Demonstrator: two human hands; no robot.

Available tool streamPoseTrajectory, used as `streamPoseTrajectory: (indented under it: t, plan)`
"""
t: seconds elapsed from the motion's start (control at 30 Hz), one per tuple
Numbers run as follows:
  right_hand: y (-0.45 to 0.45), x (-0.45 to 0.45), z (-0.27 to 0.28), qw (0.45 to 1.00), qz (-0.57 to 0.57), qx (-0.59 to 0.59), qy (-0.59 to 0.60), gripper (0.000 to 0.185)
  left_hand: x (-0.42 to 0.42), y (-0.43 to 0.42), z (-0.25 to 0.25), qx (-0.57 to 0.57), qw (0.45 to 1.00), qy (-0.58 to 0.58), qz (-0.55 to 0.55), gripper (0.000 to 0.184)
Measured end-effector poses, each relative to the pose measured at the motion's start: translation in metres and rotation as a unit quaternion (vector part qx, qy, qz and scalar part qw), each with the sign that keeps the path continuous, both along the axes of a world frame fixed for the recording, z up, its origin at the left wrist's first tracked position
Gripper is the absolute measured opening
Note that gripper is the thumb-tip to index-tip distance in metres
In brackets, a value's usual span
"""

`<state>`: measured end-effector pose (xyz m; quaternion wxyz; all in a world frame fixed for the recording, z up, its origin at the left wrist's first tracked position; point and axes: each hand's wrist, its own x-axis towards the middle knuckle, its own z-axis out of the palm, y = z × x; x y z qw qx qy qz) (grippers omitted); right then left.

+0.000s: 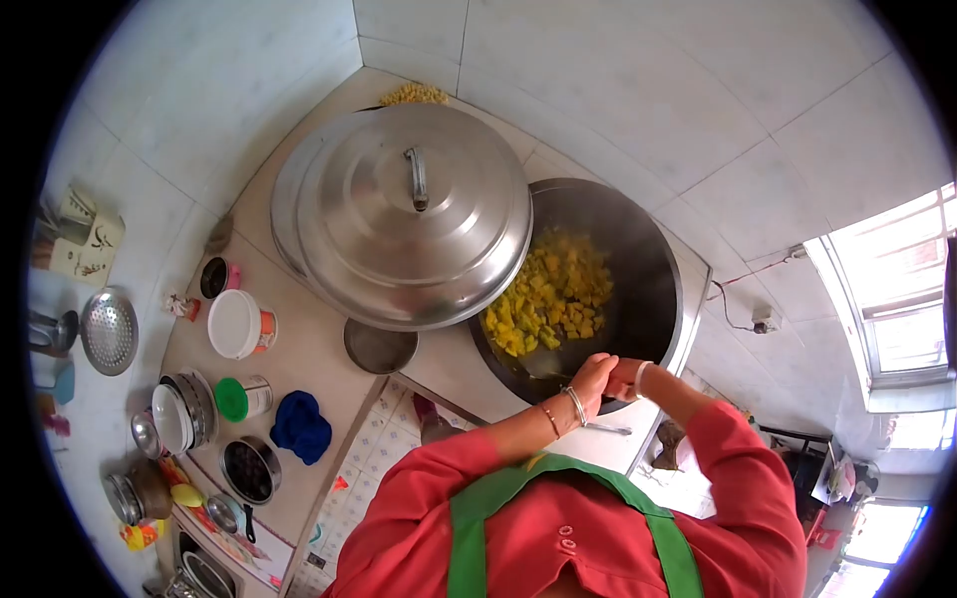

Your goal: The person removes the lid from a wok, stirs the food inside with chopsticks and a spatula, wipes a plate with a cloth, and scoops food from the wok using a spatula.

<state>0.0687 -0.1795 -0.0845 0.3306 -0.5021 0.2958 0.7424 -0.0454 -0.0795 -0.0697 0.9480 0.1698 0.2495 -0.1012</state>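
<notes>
A large dark wok (648, 269) holds chopped yellow-green vegetable pieces (553, 289) gathered toward its left side. My left hand (592, 379), with bangles at the wrist, is closed at the wok's near rim. Right beside it, my right hand (625, 376) is closed too, touching the left. Both seem to grip a metal spatula (546, 376), whose thin edge shows among the food at the near side. A metal handle end (610, 430) shows below my left wrist; the part between is hidden. My fingers are mostly turned away from view.
A big steel lid (349, 209) overlaps the wok's left edge. A round metal bowl (381, 346), white tub (235, 325), green-lidded jar (242, 398), blue cloth (301, 428) and small pan (250, 469) stand on the left counter. Tiled walls close in behind; a window (907, 289) is at right.
</notes>
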Motion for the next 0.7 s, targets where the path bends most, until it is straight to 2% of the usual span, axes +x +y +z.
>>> streamPoseTrajectory:
  t: [0.07, 0.13, 0.2, 0.23, 0.27, 0.33, 0.37, 0.4, 0.43, 0.53, 0.57, 0.6, 0.63, 0.67, 0.7]
  plan:
    - [0.029, -0.014, -0.04, 0.978, -0.123, -0.019, -0.165, 0.011, -0.004, 0.014, 0.012, 0.1, 0.994, 0.003, 0.052, 0.034]
    - [0.059, -0.014, -0.06, 0.963, -0.119, 0.095, -0.221, 0.012, 0.001, 0.032, 0.008, 0.153, 0.98, 0.065, 0.113, 0.032]
    - [0.085, -0.005, -0.079, 0.937, -0.294, 0.058, -0.182, 0.01, 0.011, 0.04, -0.027, 0.128, 0.978, 0.016, 0.164, 0.029]
    - [0.087, 0.008, -0.092, 0.936, -0.295, 0.059, -0.181, 0.01, 0.012, 0.049, -0.008, 0.117, 0.98, 0.02, 0.161, 0.025]
    - [0.087, 0.02, -0.098, 0.898, -0.397, 0.087, -0.167, 0.01, 0.013, 0.049, -0.004, 0.117, 0.98, 0.021, 0.16, 0.025]
    - [0.071, 0.032, -0.099, 0.848, -0.496, 0.114, -0.151, 0.01, 0.013, 0.047, 0.004, 0.096, 0.987, -0.029, 0.123, 0.024]
    - [0.063, 0.033, -0.079, 0.805, -0.57, 0.163, -0.001, 0.011, 0.008, 0.045, 0.019, 0.084, 0.992, -0.006, 0.094, 0.024]
    - [0.059, 0.033, -0.061, 0.737, -0.626, 0.207, 0.149, 0.012, 0.008, 0.035, 0.012, 0.096, 0.99, 0.029, 0.101, 0.023]
    - [0.048, 0.034, -0.059, 0.75, -0.615, 0.207, 0.13, 0.015, 0.005, 0.031, 0.012, 0.067, 0.993, 0.032, 0.087, 0.02]
    - [0.022, 0.018, -0.026, 0.889, -0.429, 0.123, -0.108, 0.016, 0.0, 0.028, 0.002, 0.013, 0.998, 0.025, 0.055, 0.016]
    - [0.015, 0.014, -0.017, 0.889, -0.429, 0.12, -0.108, 0.016, -0.002, 0.028, -0.001, -0.011, 0.999, 0.015, 0.035, 0.014]
    - [0.007, 0.012, -0.01, 0.929, -0.269, 0.122, -0.222, 0.012, -0.002, 0.027, -0.004, -0.013, 0.999, 0.015, 0.034, 0.014]
    - [0.001, 0.009, -0.006, 0.935, -0.186, 0.122, -0.277, 0.012, -0.003, 0.028, -0.004, -0.015, 0.999, 0.016, 0.031, 0.013]
    - [-0.004, 0.005, -0.002, 0.932, -0.101, 0.116, -0.329, 0.013, -0.004, 0.028, -0.004, -0.017, 0.999, 0.016, 0.028, 0.013]
    - [-0.009, 0.002, 0.0, 0.912, 0.017, 0.045, -0.408, 0.017, -0.004, 0.027, -0.004, -0.019, 0.999, 0.016, 0.027, 0.013]
